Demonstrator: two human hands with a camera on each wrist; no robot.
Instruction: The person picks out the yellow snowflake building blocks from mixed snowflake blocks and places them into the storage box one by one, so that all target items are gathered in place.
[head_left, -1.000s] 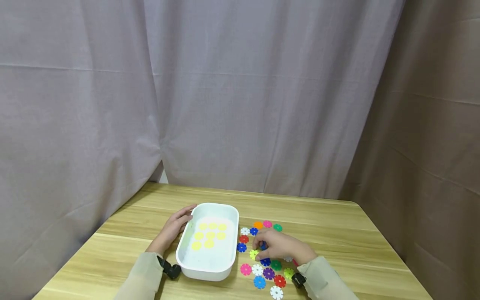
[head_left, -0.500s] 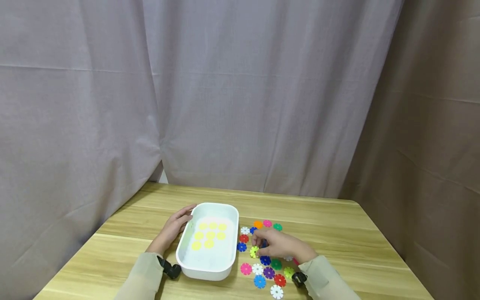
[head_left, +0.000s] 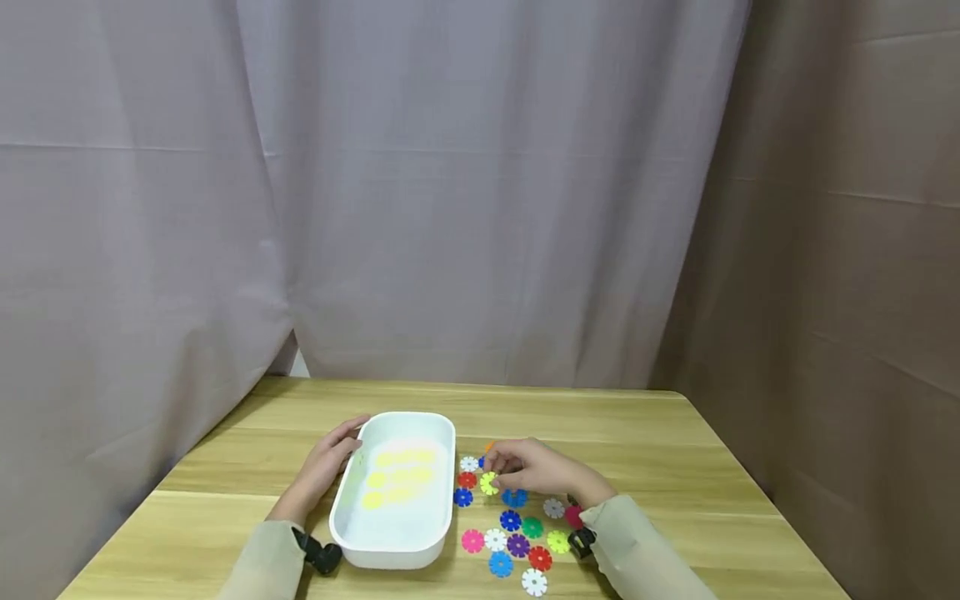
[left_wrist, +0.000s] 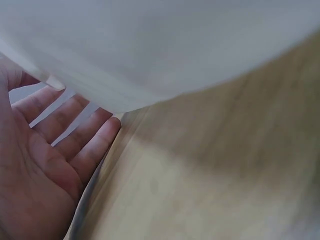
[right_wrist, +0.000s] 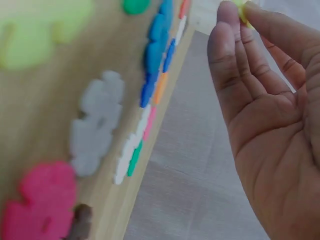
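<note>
My right hand pinches a yellow-green snowflake disc between thumb and fingertips, above the loose discs. A sliver of that disc shows at the fingertips in the right wrist view. My left hand rests against the left side of a white tray. In the left wrist view, its extended fingers touch the tray's outer wall. Several yellow discs lie flat inside the tray, blurred. On the table beneath my right hand is a light blue disc.
Right of the tray, many-coloured snowflake discs lie scattered on the wooden table, among them a purple one, a red one and another yellow-green one. Grey curtains hang behind the table and at both sides.
My right hand has picked the yellow-green disc up off the table and raised it slightly. The head view has turned a little to the right. My left hand stays at the tray.
</note>
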